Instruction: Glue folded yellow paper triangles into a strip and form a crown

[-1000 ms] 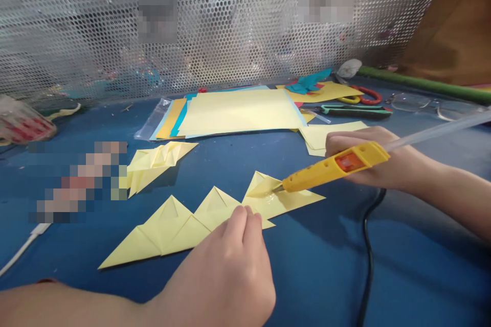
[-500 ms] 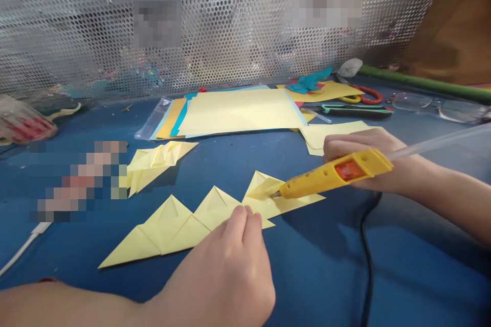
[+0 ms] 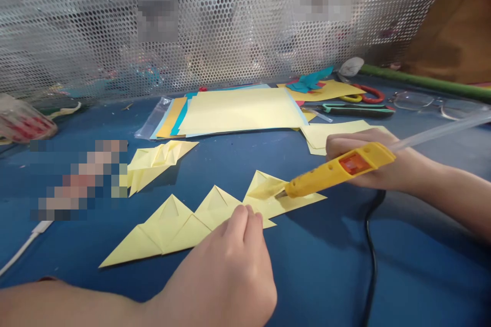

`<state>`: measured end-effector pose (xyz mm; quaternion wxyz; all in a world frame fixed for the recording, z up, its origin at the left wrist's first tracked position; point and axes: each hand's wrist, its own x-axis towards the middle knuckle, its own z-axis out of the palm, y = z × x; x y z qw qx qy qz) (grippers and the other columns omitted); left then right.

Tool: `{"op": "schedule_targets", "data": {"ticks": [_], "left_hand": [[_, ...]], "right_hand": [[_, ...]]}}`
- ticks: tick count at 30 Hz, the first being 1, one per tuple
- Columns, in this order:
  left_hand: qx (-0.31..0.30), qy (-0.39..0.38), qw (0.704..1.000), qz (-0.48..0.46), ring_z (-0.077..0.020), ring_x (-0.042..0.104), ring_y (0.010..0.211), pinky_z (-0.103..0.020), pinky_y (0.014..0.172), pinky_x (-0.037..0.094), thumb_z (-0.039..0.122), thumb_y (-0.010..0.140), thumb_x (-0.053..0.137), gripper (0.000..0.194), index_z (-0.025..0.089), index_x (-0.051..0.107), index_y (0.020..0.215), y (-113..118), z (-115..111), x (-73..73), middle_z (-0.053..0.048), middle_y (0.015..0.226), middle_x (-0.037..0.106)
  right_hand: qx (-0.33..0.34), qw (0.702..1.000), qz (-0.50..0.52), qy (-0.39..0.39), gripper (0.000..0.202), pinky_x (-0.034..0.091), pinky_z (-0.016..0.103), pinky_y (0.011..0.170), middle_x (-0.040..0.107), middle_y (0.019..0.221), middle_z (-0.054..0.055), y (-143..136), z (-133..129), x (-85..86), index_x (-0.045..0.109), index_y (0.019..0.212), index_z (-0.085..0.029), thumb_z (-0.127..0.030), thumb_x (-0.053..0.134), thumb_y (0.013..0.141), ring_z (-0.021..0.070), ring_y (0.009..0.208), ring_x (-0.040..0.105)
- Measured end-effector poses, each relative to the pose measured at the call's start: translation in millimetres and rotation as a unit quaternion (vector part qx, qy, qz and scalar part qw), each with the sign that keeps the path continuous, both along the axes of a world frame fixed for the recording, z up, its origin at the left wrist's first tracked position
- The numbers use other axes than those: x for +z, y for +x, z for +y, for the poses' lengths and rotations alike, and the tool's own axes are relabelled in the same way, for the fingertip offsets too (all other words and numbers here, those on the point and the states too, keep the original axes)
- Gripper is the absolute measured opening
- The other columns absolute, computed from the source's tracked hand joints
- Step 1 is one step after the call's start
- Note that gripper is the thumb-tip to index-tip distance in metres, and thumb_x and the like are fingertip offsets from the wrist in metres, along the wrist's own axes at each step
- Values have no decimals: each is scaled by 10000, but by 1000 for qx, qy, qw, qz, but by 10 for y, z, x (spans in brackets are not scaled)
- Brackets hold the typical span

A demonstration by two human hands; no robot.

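Here, in the head view, our left hand (image 3: 230, 265) pinches the pointed yellow paper strip (image 3: 172, 227) on the bench (image 3: 314, 276), while our right hand (image 3: 385, 178) has its fingers wrapped around the glue gun (image 3: 326, 172), nozzle at the strip's right section. We judge several folds joined; the loose folded pieces (image 3: 155, 161) beyond seem unattached yet.

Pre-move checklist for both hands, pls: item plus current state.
1. Right hand gripping the yellow glue gun: ok.
2. Left hand on the folded yellow strip: ok, near the strip's right-hand piece.
3. Nozzle over that piece: ok; actual contact, cannot tell.
4. Black cord off the strip: ok, it lies to the right.
5. Teal-and-black tool apart from both hands: ok, beyond the right hand.
6. Nozzle hot: cannot tell.
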<state>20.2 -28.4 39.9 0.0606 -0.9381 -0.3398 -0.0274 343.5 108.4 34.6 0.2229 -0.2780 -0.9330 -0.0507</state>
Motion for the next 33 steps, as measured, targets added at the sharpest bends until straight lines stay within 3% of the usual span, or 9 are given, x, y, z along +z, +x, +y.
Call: {"op": "schedule_targets", "data": {"ticks": [7,11,15,19,24,28,33], "left_hand": [[98,48,989,-100,-278,815,908,-303,744,716,-1,946,430,413,31,740,1217,164,-36,-332,-221,1156,802],[60,-5,996,-64,-247,804,955,-274,786,704,-41,912,431,484,23,706,1305,107,-13,-178,-220,1227,787],[8,3,1000,-23,-303,749,1116,-420,977,675,51,926,593,483,116,680,1396,100,104,36,-167,1225,775],[4,0,1000,-21,-328,711,1174,-468,1029,645,147,945,663,428,142,693,1372,167,203,72,-160,1216,758],[32,-5,999,-20,-314,725,1136,-441,998,658,121,941,652,424,137,696,1362,160,105,-141,-161,1224,758],[87,25,992,-82,-260,766,1006,-316,827,694,27,967,513,398,77,710,1309,138,-35,-363,-189,1220,769],[101,56,985,-131,-222,776,885,-246,715,687,-3,967,445,388,72,730,1219,151,-66,-400,-175,1136,792]], "right_hand": [[34,999,4,28,389,275,287,509,548,650,-36,-21,12,-7,455,789,-244,-454,458,1116,117,496,432],[52,998,4,33,372,276,288,513,536,658,-41,-17,-3,-13,449,805,-244,-432,454,1125,115,499,429],[61,998,8,32,377,280,284,525,535,677,-39,-49,-24,-39,444,817,-244,-440,425,1138,115,512,432],[75,997,1,30,406,275,284,515,524,665,-47,-50,-21,-30,432,820,-247,-495,409,1141,114,502,417],[52,998,-6,39,376,273,305,509,532,645,-42,23,22,19,452,809,-256,-460,437,1125,128,491,419],[18,999,-5,34,335,319,311,502,547,647,-41,71,48,71,465,806,-272,-425,470,1103,138,499,463],[-7,1000,1,26,350,336,323,493,540,636,-45,80,52,99,445,796,-287,-467,426,1096,147,490,466]]}}
